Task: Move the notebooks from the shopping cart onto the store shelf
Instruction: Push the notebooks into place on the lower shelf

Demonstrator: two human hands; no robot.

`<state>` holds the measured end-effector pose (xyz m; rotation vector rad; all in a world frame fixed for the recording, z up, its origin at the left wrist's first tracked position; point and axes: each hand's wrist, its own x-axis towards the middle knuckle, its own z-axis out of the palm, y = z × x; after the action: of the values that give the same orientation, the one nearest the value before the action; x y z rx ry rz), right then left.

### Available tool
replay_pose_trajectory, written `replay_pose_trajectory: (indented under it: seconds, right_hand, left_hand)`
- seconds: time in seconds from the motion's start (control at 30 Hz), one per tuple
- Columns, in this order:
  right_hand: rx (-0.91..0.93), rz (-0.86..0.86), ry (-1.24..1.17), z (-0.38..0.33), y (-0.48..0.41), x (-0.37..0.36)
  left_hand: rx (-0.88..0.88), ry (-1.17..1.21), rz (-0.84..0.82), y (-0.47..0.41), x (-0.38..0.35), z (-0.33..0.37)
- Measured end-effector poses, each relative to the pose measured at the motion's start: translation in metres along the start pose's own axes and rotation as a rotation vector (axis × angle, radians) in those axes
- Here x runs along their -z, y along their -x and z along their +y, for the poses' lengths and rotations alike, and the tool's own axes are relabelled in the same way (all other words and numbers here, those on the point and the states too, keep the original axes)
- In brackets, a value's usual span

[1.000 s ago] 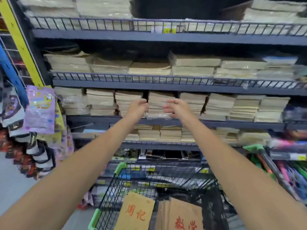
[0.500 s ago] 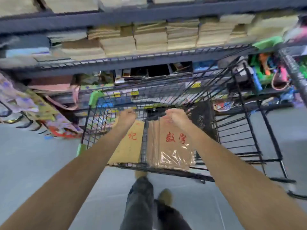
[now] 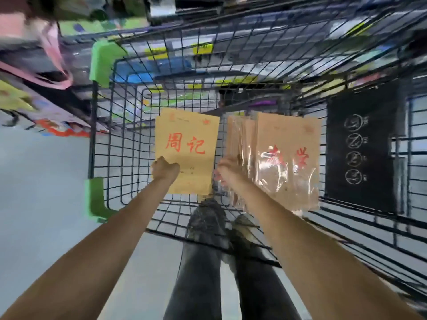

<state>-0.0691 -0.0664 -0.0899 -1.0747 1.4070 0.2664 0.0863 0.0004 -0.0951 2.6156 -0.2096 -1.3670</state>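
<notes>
Inside the black wire shopping cart lie two lots of tan notebooks with red characters. A bare stack is on the left, and my left hand grips its near left edge with curled fingers. To the right is a plastic-wrapped pack. My right hand rests on the left edge of this pack; its fingers are blurred. The store shelf shows only as blurred lower levels beyond the cart.
The cart has green corner guards and a black sign panel on its right wall. Hanging packets fill the left side. My legs and shoes stand on the grey floor behind the cart.
My hands left the shelf stacks and came down into the cart. The view swung from the shelves to the cart's inside. My left hand has closed on the bare stack.
</notes>
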Motion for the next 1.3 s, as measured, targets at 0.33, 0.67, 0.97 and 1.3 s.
replay_pose_trajectory:
  seconds: [0.33, 0.67, 0.97, 1.3]
  right_hand:
    - [-0.172, 0.028, 0.156, -0.008, -0.065, -0.039]
    - [-0.146, 0.114, 0.063, 0.007, -0.073, -0.033]
    - [-0.02, 0.1, -0.001, 0.0, -0.035, -0.02]
    - [0.215, 0.109, 0.033, -0.035, 0.07, 0.047]
  left_hand:
    - [0.042, -0.176, 0.052, -0.063, -0.012, -0.012]
    - [0.057, -0.048, 0.073, -0.071, -0.021, -0.023]
    - [0.107, 0.045, 0.193, -0.036, 0.004, -0.017]
    - [-0.226, 0.256, 0.109, 0.075, 0.047, 0.002]
